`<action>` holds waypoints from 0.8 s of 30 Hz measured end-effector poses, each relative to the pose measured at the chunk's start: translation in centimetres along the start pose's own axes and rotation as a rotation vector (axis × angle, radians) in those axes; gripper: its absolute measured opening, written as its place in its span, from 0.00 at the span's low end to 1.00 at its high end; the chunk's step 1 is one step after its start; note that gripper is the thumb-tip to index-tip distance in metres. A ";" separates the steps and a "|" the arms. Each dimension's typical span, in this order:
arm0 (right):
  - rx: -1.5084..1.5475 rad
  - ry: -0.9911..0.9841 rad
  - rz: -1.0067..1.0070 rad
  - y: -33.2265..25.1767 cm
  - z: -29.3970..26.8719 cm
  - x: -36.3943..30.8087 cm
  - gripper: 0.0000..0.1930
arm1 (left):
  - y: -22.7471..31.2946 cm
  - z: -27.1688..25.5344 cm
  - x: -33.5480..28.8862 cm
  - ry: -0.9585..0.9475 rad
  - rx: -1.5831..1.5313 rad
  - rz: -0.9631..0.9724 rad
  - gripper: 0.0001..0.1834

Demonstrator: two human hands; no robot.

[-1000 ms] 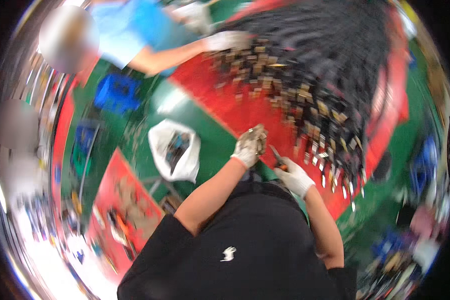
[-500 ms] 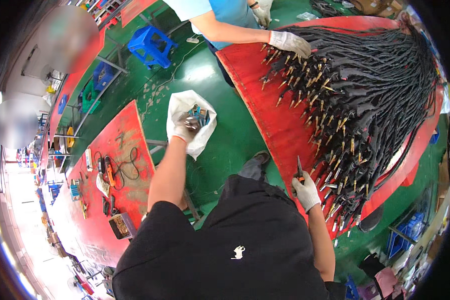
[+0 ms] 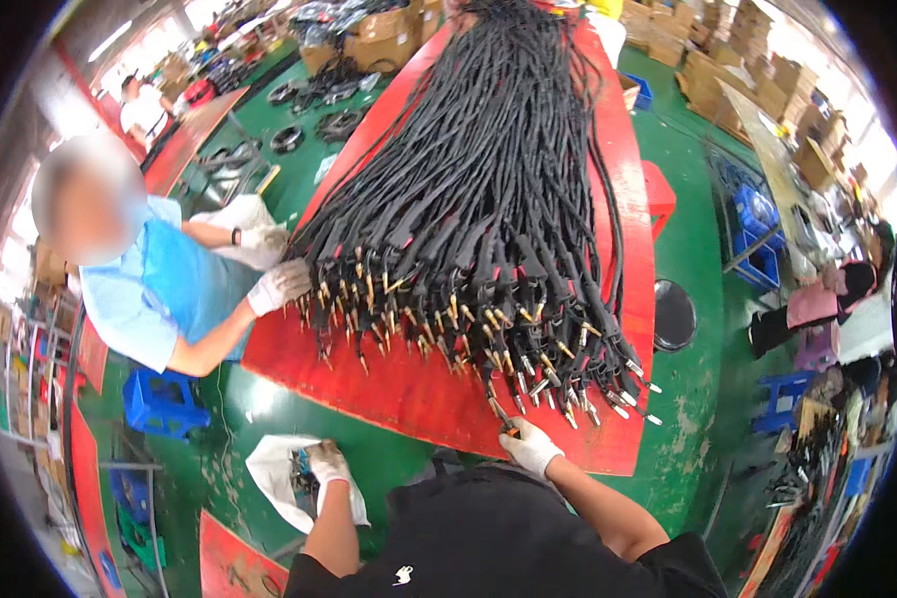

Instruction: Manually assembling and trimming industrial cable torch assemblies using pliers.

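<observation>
My right hand (image 3: 530, 447), in a white glove, is closed around a slim tool (image 3: 511, 429) with a tapered metal tip and an orange-and-black handle. It is at the near edge of a red table (image 3: 399, 399), just short of the metal-tipped cable ends (image 3: 528, 384). My left hand (image 3: 327, 462), also gloved, is at the mouth of a white bag (image 3: 269, 466) that holds blue and metallic pieces (image 3: 301, 473). Its fingers look curled, but what they hold cannot be made out. Black cables (image 3: 488, 149) lie bundled along the table.
Across the table's left side, a co-worker's gloved hand (image 3: 279, 287) touches the cable ends. A blue stool (image 3: 164, 402) stands on the green floor at left. A second red table (image 3: 234, 558) is at lower left, and a round black stool seat (image 3: 674, 315) is beside the table's right edge.
My view has swung right and up toward the cable table. My right hand, still holding the tool, is closer to the cable ends. My left hand has shifted toward the bag's right rim.
</observation>
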State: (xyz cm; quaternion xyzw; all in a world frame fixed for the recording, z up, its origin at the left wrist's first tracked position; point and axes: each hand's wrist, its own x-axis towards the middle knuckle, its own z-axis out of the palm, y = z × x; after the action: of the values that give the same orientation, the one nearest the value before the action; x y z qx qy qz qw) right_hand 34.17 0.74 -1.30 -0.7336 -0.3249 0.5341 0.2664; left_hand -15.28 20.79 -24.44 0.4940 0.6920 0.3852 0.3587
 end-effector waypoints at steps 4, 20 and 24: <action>0.182 0.197 0.036 2.1 0.2 -0.5 0.18 | 20.8 10.6 -5.9 -0.318 0.554 0.432 0.20; 0.417 0.371 0.258 5.6 0.7 -3.5 0.20 | 28.9 22.5 -12.0 -0.954 -0.021 0.285 0.11; 0.472 0.411 0.294 5.9 1.0 -4.7 0.21 | 29.1 22.0 -13.0 -0.974 0.091 0.277 0.12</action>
State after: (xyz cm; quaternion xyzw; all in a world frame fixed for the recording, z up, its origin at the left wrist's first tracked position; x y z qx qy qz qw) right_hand 33.35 -6.65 -3.07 -0.7829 -0.0230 0.4684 0.4089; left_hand 19.20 18.48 -6.87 0.7186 0.3885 0.1234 0.5635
